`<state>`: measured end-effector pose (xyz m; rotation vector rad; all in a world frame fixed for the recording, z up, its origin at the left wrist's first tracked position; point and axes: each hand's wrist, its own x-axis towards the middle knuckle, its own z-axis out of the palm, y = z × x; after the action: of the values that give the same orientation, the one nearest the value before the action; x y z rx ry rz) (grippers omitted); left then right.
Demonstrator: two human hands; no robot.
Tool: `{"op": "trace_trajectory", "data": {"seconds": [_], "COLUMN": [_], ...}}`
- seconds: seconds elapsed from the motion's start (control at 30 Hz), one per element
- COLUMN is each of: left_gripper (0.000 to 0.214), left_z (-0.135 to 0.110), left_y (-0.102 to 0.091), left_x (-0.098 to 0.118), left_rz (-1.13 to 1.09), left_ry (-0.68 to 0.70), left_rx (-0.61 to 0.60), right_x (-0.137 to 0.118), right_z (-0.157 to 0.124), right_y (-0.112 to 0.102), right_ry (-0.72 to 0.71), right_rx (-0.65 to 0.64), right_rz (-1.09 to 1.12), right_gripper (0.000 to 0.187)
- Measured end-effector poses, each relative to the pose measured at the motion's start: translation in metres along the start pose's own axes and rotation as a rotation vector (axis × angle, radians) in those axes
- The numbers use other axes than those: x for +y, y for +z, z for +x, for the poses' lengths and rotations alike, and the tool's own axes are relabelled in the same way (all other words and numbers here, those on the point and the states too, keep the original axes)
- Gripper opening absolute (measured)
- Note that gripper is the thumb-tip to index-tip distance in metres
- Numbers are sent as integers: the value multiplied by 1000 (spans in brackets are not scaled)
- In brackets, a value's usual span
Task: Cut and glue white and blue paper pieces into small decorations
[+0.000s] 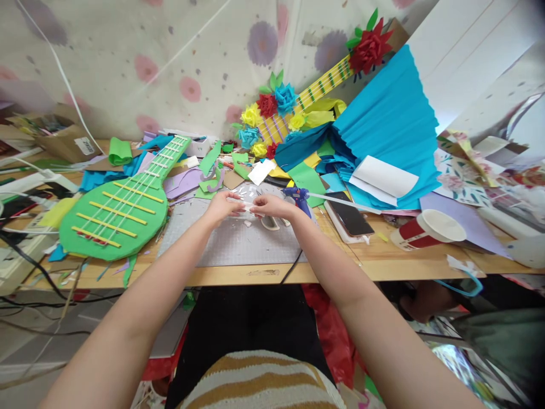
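Over the grey cutting mat (pixel 191 238), my left hand (pixel 225 207) and my right hand (pixel 272 207) meet, both with fingers pinched. Between their fingertips is a small white strip (pixel 247 208), whose material is too small to make out. Small white scraps lie on the mat around them. A pale curved object (pixel 269 223), partly hidden, rests just below my right hand. The blue glue gun (pixel 298 196) lies right beside that hand, with a long white glue stick (pixel 340 200) sticking out of its back.
A green paper lute (pixel 114 213) lies left. Behind stands a yellow paper guitar (pixel 317 85) with paper flowers. Blue crepe paper (pixel 387 125), a phone (pixel 349 214) and a paper cup (pixel 428 230) are right. Cables hang left. Another person's sleeve (pixel 502 341) shows lower right.
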<state>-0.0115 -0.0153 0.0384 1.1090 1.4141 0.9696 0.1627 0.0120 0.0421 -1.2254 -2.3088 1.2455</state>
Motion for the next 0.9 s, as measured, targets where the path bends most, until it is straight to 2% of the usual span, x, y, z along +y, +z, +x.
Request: {"op": "trace_trajectory", "data": {"seconds": [0.23,0.53,0.6,0.73,0.77,0.83,0.9], "left_gripper": [54,62,59,44,41,36,34], "left_z": [2,0,-1,-2,-2,-1,0], "left_y": [3,6,9,16,19,24,28], "left_x": [-5,-4,-2,-2,-3,-7,-11], "left_rz": [-62,-149,-210,-444,-512,-613,-647], "left_ry": [-13,-62,-86,-109,-101,-89,-94], "left_rx": [24,11,45,179,209,259,290], "right_x": [2,9,9,2,-1,-6,-10], "right_z": [-2,-1,-2,-4,-4,-3,0], "right_y": [-1,0,3,21,28,40,50], "right_ry": [-10,-13,-1,66,91,159,202], "right_rx": [5,26,83,372,410,406,370], "right_rz": [33,139,228,583,694,842,846], "right_gripper": [20,22,22,36,36,30,22]}}
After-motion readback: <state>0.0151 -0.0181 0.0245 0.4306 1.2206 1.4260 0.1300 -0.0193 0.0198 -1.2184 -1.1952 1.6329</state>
